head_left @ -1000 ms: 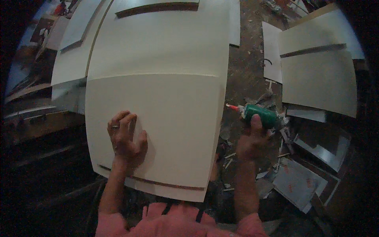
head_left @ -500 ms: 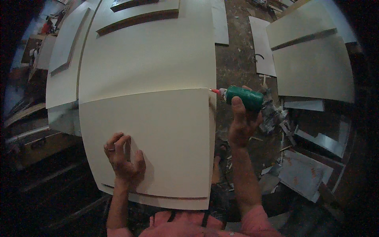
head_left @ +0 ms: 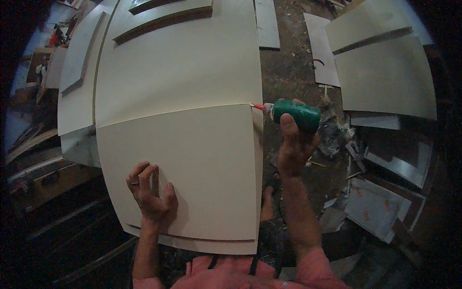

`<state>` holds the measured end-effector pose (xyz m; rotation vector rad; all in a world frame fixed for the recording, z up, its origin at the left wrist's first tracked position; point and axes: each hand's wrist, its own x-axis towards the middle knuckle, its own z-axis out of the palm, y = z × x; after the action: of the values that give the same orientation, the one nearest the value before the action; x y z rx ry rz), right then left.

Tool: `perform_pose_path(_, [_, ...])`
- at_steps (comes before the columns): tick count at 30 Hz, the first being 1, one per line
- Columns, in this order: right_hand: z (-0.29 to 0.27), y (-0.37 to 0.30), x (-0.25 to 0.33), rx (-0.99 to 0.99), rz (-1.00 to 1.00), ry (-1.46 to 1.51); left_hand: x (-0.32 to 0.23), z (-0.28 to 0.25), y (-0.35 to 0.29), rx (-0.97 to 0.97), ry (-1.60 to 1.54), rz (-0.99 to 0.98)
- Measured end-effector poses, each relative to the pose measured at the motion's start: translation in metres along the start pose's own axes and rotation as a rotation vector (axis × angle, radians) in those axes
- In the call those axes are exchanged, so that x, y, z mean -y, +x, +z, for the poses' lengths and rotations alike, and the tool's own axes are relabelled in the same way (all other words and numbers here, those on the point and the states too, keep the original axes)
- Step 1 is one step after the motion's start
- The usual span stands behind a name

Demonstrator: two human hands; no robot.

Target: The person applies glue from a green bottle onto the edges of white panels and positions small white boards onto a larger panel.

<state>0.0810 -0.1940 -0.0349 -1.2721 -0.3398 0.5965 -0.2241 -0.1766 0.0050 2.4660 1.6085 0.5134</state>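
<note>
You have the green bottle point(head_left: 297, 114) out at the right side of the pale top panel point(head_left: 192, 144), lying almost level, with its red nozzle point(head_left: 258, 107) pointing left at the panel's far right corner; whether the tip touches, you cannot tell from here. Your right hand point(head_left: 294, 147) is closed around the bottle from the near side, thumb on top of its body and fingers mostly hidden behind it. Your left hand point(head_left: 150, 192) is on the near left part of the top panel, its fingers bent and parted, the thumb held away from them, a ring on one finger, and nothing visible in its grasp. The top panel lies on a larger pale board point(head_left: 183, 67), which shows beyond its far edge and as narrow strips along its right and near edges. Farther off on that board lie raised pieces with dark edges point(head_left: 163, 21). To the left stands another pale board point(head_left: 77, 108), close beside the first. To the right, on the littered floor point(head_left: 284, 70), you see crumpled clear plastic point(head_left: 332, 137) just past the bottle, a wide pale board on the far right point(head_left: 385, 79), and nearer to you a grey sheet point(head_left: 373, 204) with reddish marks
</note>
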Motion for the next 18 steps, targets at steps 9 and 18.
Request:
perform_pose_path(9, [-0.028, -0.010, -0.011, 0.126, -0.067, -0.201, 0.004, 0.002, 0.001, 0.004, -0.031, -0.003])
perform_pose_path(18, [-0.052, -0.062, 0.011, 0.142, -0.047, -0.031, -0.001, -0.002, 0.005, 0.017, 0.008, 0.017])
